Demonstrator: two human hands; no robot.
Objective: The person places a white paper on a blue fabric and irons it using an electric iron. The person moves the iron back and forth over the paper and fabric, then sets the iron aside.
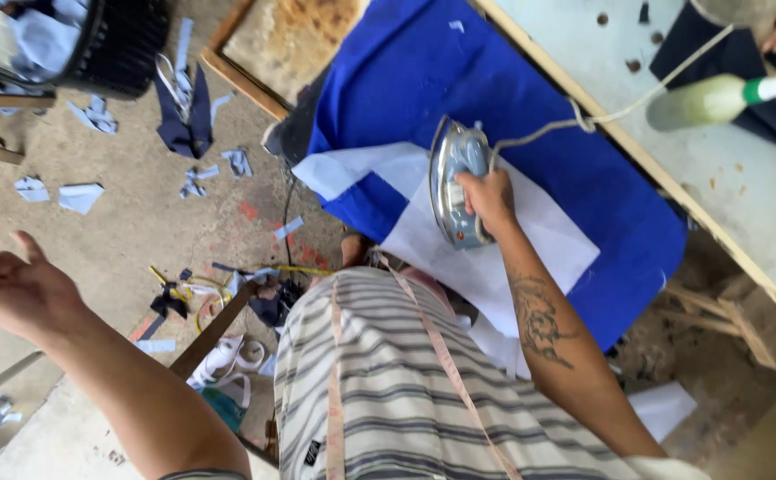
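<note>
Iron (455, 182): gripped by its handle in the closed right hand (487, 197), standing on a white cloth (494, 240) spread over blue fabric (494, 98); its long axis runs roughly top to bottom of the view, across the cloth's length, with the cord (583, 120) trailing off up and to the right. Left hand (16, 289): open, fingers spread, holding nothing, raised well apart to the left over the scrap-strewn floor (139, 222); the right is much the nearer to the iron.
</note>
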